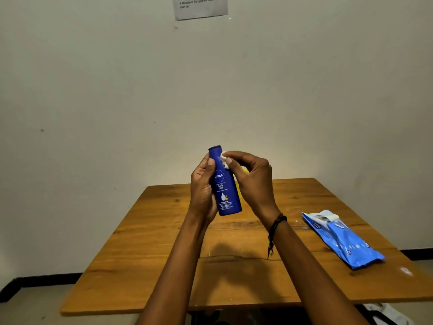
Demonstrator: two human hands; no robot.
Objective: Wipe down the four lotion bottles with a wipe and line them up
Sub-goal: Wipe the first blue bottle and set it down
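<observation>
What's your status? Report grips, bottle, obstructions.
Left grip holds dark blue plastic lotion bottle near upright above wooden table. Right grip pinches white wipe against its neck. Nothing blocking; blue wipes pack lies right.

Head-worn view, facing forward-down, close over table (164,254)

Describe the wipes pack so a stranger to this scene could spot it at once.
Start at the wooden table against the pale wall and go to its right side. A flat, soft pack of wipes lies there, white flap at its far end. It is light blue and lying down, unlike the dark blue bottle that the left hand holds upright.
</observation>
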